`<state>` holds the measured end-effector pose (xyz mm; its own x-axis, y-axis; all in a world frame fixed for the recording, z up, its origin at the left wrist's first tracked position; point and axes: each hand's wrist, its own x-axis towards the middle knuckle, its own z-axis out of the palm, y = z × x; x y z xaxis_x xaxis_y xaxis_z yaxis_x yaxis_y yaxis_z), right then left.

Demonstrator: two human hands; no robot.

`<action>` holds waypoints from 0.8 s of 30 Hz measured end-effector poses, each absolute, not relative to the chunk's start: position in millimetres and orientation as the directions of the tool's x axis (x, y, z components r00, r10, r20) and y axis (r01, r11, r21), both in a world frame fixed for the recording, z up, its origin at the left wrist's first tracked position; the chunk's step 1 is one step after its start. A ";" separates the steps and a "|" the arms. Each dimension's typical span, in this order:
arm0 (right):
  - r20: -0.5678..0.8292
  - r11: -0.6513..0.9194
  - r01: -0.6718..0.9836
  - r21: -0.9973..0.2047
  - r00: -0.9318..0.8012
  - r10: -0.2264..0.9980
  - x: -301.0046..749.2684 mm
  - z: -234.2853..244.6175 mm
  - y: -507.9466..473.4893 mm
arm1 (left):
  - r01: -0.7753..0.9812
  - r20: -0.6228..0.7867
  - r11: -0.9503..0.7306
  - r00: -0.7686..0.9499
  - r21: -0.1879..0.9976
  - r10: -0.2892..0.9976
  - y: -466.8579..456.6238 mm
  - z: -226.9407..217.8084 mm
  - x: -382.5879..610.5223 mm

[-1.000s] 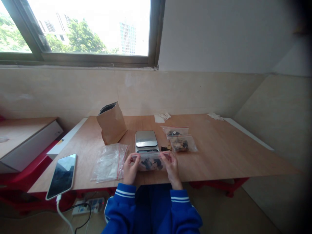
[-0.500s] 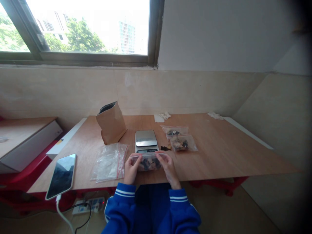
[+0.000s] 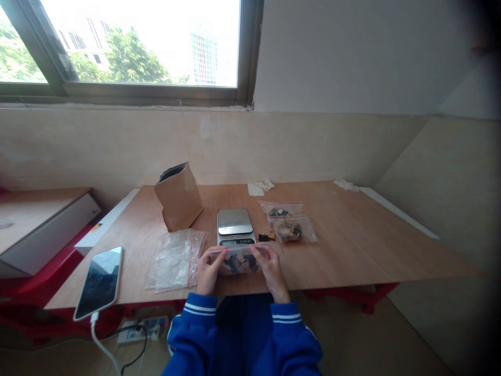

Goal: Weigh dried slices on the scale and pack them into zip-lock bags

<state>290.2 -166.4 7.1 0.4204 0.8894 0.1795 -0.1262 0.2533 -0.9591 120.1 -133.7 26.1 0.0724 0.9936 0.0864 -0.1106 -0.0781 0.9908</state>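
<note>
Both of my hands hold a small clear zip bag (image 3: 238, 261) with dark pieces inside, just in front of a small digital scale (image 3: 235, 225). My left hand (image 3: 208, 270) pinches the bag's left top edge. My right hand (image 3: 271, 269) pinches the top edge right of the middle. The bag rests near the front edge of the wooden table (image 3: 352, 245). The steel plate of the scale is bare.
A brown paper bag (image 3: 179, 196) stands open at the back left. A pile of empty zip bags (image 3: 176, 259) lies left of my hands. Two filled zip bags (image 3: 288, 222) lie right of the scale. A phone (image 3: 99, 282) on a cable lies at the table's left corner.
My right hand has slid leftwards along the bag's top edge, closer to my left hand. The bag has stayed in place in front of the scale.
</note>
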 end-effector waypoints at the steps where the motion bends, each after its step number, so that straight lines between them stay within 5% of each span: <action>1: 0.184 0.259 -0.123 -0.958 0.429 0.884 289.9 6.7 -166.0 | -0.119 0.080 -0.070 0.086 0.990 0.993 -134.3 27.1 120.5; 16: 0.130 0.182 -0.185 -0.966 0.264 0.956 286.6 9.7 -170.1 | -0.061 0.162 -0.157 0.098 0.986 0.982 -131.9 20.5 117.4; 24: 0.221 0.251 -0.043 -0.967 0.346 0.912 283.2 11.4 -166.8 | -0.078 0.137 -0.128 0.117 0.989 0.984 -134.7 22.2 118.8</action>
